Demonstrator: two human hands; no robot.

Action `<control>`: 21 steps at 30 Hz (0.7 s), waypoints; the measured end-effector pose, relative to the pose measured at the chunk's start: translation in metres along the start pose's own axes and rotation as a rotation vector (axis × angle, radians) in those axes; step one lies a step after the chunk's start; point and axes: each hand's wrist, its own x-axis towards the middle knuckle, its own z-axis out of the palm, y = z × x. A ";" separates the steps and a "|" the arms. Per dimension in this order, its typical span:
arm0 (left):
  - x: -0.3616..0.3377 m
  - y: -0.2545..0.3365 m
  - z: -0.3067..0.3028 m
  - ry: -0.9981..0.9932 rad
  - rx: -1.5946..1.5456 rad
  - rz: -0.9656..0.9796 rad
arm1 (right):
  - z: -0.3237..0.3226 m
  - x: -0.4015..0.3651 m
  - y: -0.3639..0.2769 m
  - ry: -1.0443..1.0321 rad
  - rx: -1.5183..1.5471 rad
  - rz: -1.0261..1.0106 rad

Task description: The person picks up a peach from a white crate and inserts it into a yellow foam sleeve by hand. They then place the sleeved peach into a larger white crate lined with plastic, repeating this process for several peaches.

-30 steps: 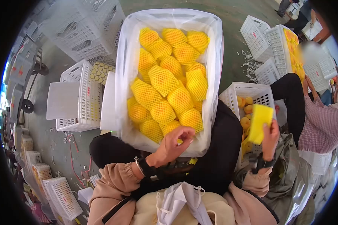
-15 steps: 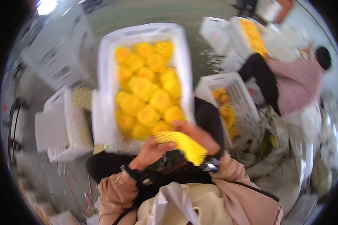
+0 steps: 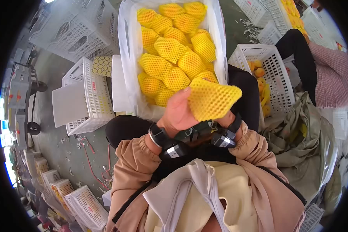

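Note:
A yellow foam fruit net (image 3: 214,99) is spread wide in front of me, above the near end of a lined crate. My left hand (image 3: 178,112) grips its left edge, thumb at the rim and the other fingers behind the mesh. My right hand (image 3: 227,119) is behind the net's lower right side, its fingers hidden; I cannot tell whether a fruit is inside the net. Just beyond, the white-lined crate (image 3: 126,50) holds many round fruits in yellow foam nets (image 3: 170,49), packed close together.
To the right, a white basket (image 3: 280,79) holds bare orange fruits (image 3: 259,72) beside a crumpled grey-green cloth (image 3: 294,135). A person in a pink checked top (image 3: 330,73) sits past it. Left stand a basket (image 3: 98,96) with a white board (image 3: 70,106) and stacked crates (image 3: 75,33).
The net has gone from a long, narrow, folded shape to a wide, opened one. My right hand has dropped behind it. My view has tilted down, so the crate sits higher.

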 end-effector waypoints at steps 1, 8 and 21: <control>0.003 0.001 -0.002 0.006 -0.001 -0.001 | -0.002 0.001 -0.001 0.003 0.005 0.003; 0.001 0.028 -0.014 0.159 0.321 0.164 | -0.085 0.008 -0.131 0.631 -0.328 0.123; 0.021 0.028 -0.044 0.484 0.585 0.232 | -0.392 -0.203 0.055 0.493 -1.244 1.131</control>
